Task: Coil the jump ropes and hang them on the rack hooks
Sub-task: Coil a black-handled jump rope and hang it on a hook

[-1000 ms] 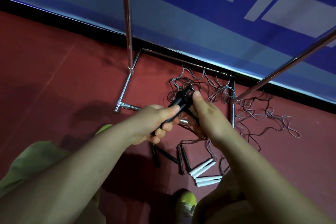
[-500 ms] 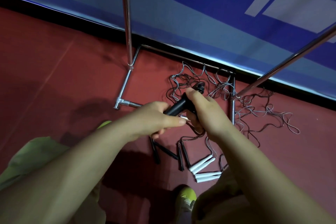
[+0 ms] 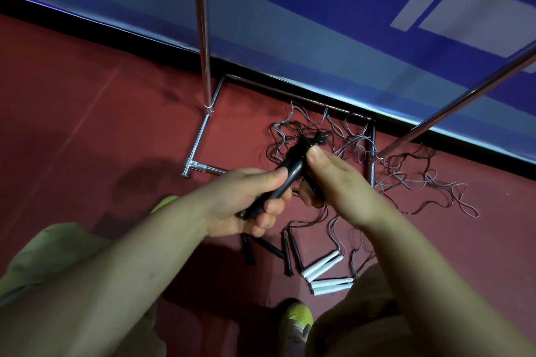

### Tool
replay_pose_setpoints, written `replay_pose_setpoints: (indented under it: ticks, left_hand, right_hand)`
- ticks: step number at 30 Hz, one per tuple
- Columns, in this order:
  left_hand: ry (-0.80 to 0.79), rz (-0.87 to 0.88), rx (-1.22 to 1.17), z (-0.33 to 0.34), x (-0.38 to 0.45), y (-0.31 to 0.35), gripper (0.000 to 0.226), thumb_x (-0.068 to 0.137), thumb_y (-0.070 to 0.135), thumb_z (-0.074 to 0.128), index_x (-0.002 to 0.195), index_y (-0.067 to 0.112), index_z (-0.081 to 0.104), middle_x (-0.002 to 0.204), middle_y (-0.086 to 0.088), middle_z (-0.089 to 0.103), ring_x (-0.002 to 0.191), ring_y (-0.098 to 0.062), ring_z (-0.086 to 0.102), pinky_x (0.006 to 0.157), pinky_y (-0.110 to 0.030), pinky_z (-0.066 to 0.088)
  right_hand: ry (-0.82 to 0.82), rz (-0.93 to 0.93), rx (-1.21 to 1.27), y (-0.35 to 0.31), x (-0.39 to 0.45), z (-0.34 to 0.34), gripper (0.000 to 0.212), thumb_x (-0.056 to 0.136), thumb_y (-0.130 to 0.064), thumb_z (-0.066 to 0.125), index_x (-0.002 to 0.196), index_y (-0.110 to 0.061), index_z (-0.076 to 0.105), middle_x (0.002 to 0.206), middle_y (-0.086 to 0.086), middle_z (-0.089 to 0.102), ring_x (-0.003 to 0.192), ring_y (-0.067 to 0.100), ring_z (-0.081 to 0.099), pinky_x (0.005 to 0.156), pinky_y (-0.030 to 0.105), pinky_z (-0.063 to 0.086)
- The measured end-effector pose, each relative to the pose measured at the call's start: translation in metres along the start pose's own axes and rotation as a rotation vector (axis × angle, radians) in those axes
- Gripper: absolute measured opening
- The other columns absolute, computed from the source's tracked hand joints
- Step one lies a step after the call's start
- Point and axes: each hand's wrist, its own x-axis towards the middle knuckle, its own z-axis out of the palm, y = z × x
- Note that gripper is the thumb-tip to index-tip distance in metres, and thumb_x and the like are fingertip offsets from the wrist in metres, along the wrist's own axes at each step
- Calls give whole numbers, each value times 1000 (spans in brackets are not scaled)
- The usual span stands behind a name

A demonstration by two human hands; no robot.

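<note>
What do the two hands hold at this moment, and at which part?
The left hand grips the black jump rope handles around their lower half; the right hand pinches them near the top.

Left hand (image 3: 243, 200) has regripped the black handle (image 3: 285, 172): a second ago the thumb lay along its top, now the thumb presses the side and the fingers wrap lower on the shaft. Right hand (image 3: 333, 182) slid up, its thumb now at the handle's upper end toward 1 o'clock, where half a second ago it covered the middle. Handle tip with cord knot now shows clear above the right thumb.
</note>
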Motion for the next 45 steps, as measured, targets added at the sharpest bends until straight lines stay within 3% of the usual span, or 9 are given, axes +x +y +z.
replay_pose_setpoints:
  ticks: [6, 16, 22, 26, 29, 33, 37, 42, 45]
  left_hand:
    - [262, 46, 348, 1, 9, -6, 27, 97, 34, 48, 80, 14, 55, 50, 7, 49, 39, -9, 45, 41, -18, 34]
    - [412, 126, 604, 13, 18, -6, 27, 98, 31, 47, 76, 14, 50, 55, 2, 53, 42, -10, 50, 40, -20, 36]
    - [596, 133, 1139, 32, -4, -7, 30, 94, 47, 46, 82, 19, 48, 76, -2, 63, 71, -24, 62, 67, -35, 50]
    - [691, 132, 1645, 58, -18, -6, 30, 98, 52, 32, 91, 23, 33, 86, 2, 52, 89, -28, 56, 69, -31, 34]
    - [645, 280, 1736, 71, -16, -19, 25, 100, 47, 31, 101, 22, 35, 102, -1, 61, 98, -28, 60, 70, -32, 35]
    - [479, 374, 1473, 61, -13, -33, 31, 96, 43, 43, 117, 20, 41, 102, -2, 58, 97, -26, 57, 82, -37, 45]
    - [241, 237, 604, 42, -8, -32, 32, 78, 47, 61, 89, 17, 56, 70, 1, 62, 58, -14, 58, 60, -31, 47]
    - [-653, -26, -257, 25, 8, -44, 74, 79, 68, 54, 106, 0, 66, 89, -17, 72, 79, -28, 71, 79, -40, 55]
    - [-852, -54, -434, 36, 16, -48, 67, 89, 61, 46, 106, -1, 61, 68, -6, 65, 55, -18, 62, 62, -33, 54]
  right_hand:
    - [38, 137, -45, 1, 3, 5, 45, 104, -31, 31, 95, 7, 54, 64, 4, 62, 45, 12, 54, 46, 21, 42]
    - [348, 269, -378, -4, -7, 10, 58, 97, -52, 41, 54, -13, 43, 36, -4, 44, 30, 5, 40, 45, 24, 34]
    - [344, 244, 127, -8, -39, 17, 54, 92, -56, 48, 76, -6, 62, 48, 0, 55, 44, 16, 46, 45, 24, 33]
    - [301, 325, 268, -13, -54, 16, 80, 63, -85, 49, 82, -10, 65, 58, 4, 52, 45, 13, 42, 44, 23, 29]
    - [442, 366, 257, -7, -61, 17, 58, 80, -68, 53, 73, -11, 59, 55, 5, 44, 44, 15, 35, 44, 23, 26]
    - [508, 297, 312, -2, -54, 18, 37, 89, -44, 52, 67, -14, 49, 54, 5, 37, 42, 15, 28, 43, 25, 21]
    - [439, 164, 311, -3, -45, 15, 31, 77, -45, 51, 63, -19, 41, 54, 6, 29, 42, 15, 23, 42, 24, 17]
    - [198, -55, 445, 1, -46, 12, 42, 63, -47, 53, 68, -6, 48, 48, 1, 39, 39, 10, 32, 41, 21, 21]
    - [72, -153, 513, 7, -47, 7, 46, 67, -44, 51, 62, 2, 48, 43, 1, 41, 38, 12, 35, 42, 21, 26]
